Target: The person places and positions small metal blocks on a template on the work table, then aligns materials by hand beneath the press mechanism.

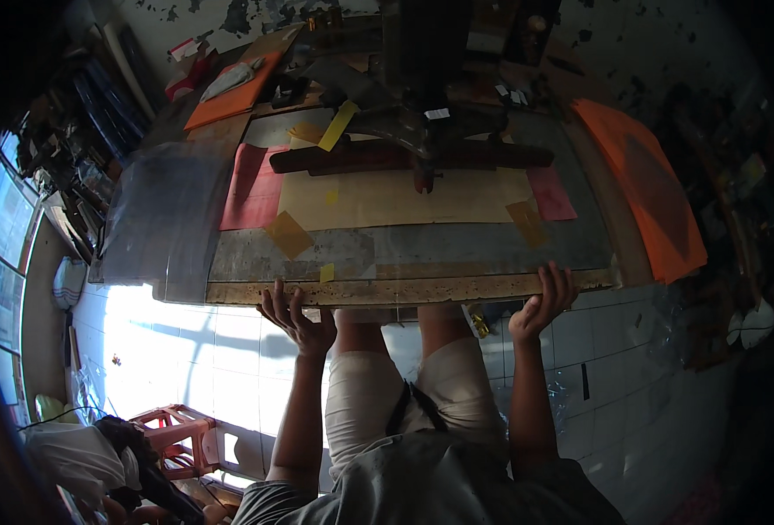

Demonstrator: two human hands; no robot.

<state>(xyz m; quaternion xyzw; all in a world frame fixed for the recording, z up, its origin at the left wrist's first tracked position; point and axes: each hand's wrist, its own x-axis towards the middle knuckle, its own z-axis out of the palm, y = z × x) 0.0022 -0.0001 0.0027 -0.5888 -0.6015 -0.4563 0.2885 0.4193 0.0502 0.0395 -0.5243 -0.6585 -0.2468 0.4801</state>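
1. Head view, grip: two bare hands. Left hand (298,322) and right hand (544,304) set well apart, both at one wooden front edge (422,290) of the bench. Fingers bent up against it; cannot tell whether they clasp it or merely rest there.
2. Head view, counts beyond the grip: one grey plate (439,249) just past the fingers; one long beige sheet (396,206) farther on, between the lines of the two hands. Two pink patches, left one (260,188) and right one (551,192), at its ends. Two amber pieces at its near side, left (289,235) and right (527,223), each roughly ahead of a hand. One small yellow piece (327,273) just past the left hand.
3. Head view, in the way: one dark machine (424,44), its long bar (352,159) hiding part of the beige sheet.
4. Head view, around: clear plastic sheets (168,219) left of the left hand; orange sheets (614,144) beyond and right of the right hand; one red stool (177,430) behind and left of the grip.
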